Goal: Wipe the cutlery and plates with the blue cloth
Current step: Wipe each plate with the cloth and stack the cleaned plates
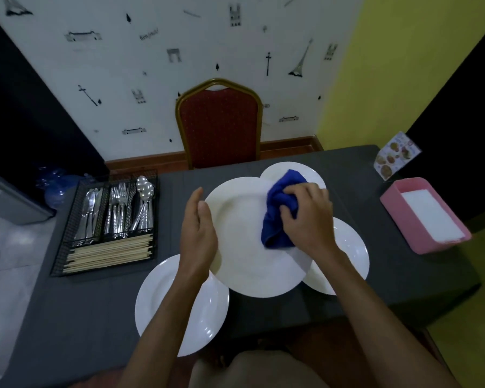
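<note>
Red chair (219, 127) stood beyond grey-clothed table (81, 317); menu card (395, 155) at far right. Lifted plate (244, 247) partly hid far plate (280, 170), right plate (350, 247) and near-left plate (163, 303). Black wire tray (65, 247) at left held knives (88, 211), forks (118, 208), spoons (144, 203) and wooden chopsticks (109, 253) in separate compartments. Pink box (398, 217) held white napkins (431, 217). Plates round, glossy. Left hand (198, 233) gripped lifted plate's left rim. Right hand (305, 217) clutched bunched blue cloth (280, 211) against its upper right.
</note>
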{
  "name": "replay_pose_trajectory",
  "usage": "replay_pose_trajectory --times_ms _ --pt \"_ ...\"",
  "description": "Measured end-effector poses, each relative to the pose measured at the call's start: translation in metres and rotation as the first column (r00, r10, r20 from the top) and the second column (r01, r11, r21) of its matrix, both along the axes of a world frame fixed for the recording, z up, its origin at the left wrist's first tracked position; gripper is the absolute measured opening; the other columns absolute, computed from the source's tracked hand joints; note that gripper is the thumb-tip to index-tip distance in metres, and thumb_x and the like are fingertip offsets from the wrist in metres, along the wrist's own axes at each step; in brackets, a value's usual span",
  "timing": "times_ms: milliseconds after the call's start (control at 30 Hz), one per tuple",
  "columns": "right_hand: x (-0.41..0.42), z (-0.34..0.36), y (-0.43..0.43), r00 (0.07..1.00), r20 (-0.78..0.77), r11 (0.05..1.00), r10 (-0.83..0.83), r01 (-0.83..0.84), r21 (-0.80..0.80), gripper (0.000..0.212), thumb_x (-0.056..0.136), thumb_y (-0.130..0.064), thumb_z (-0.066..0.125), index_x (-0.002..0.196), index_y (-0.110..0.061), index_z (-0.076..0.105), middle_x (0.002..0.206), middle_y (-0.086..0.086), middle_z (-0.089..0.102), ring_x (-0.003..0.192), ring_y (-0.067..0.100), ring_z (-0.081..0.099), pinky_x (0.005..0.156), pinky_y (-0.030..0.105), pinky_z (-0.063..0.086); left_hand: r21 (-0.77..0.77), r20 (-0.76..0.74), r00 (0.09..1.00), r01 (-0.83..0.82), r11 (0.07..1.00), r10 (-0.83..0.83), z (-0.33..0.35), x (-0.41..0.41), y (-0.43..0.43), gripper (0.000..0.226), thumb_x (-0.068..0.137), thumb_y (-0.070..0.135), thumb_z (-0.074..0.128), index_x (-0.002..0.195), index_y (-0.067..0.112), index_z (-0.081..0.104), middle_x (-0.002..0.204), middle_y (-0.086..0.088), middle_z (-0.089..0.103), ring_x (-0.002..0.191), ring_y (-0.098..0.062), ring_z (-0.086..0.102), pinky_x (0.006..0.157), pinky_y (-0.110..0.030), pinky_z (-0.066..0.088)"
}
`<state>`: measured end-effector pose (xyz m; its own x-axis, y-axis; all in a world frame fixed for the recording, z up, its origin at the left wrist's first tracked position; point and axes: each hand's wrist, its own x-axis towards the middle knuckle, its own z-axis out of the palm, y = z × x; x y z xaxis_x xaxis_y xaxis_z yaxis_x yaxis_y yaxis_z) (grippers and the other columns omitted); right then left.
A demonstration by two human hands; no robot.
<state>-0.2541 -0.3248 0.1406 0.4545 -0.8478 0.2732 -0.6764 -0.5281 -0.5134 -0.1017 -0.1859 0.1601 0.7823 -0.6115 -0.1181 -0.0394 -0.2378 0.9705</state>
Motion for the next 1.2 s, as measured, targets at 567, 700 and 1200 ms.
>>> replay_pose_trajectory --times_ms 567,700,1200 --pt "0.029 0.045 0.019 0.88 -0.038 0.85 0.473 -0.445 0.28 0.045 0.075 -0.039 0.077 0.113 -0.028 0.053 0.107 -0.004 0.057 0.095 0.015 0.053 0.082 0.035 0.047 0.126 0.135 0.857 0.482 0.867 -0.497 0.022 0.019 0.021 0.033 0.107 0.035 0.037 0.098 0.011 0.058 0.083 0.0 0.057 0.068 -0.003 0.053 0.066 -0.026 0.044" --pt "0.011 0.022 0.033 0.975 0.142 0.857 0.172 -0.219 0.467 0.034 0.079 -0.034 0.076 0.102 -0.021 0.055 0.091 -0.002 0.064 0.082 0.017 0.061 0.07 0.034 0.052 0.104 0.208 0.896 0.378 0.92 -0.392 0.015 0.026 0.039 0.035 0.108 0.034 0.038 0.091 0.008 0.054 0.078 0.004 0.049 0.067 -0.008 0.046 0.064 -0.032 0.038" --pt "-0.005 0.0 0.131 0.683 0.535 0.746 -0.497 0.02 0.666 0.02 0.091 -0.022 0.07 0.101 -0.013 0.055 0.09 0.002 0.062 0.082 0.018 0.063 0.071 0.032 0.056 0.215 0.041 0.998 0.029 0.976 -0.038 -0.022 0.033 0.08 0.027 0.103 0.038 0.044 0.108 0.015 0.057 0.095 0.001 0.06 0.092 -0.022 0.062 0.074 -0.037 0.051"
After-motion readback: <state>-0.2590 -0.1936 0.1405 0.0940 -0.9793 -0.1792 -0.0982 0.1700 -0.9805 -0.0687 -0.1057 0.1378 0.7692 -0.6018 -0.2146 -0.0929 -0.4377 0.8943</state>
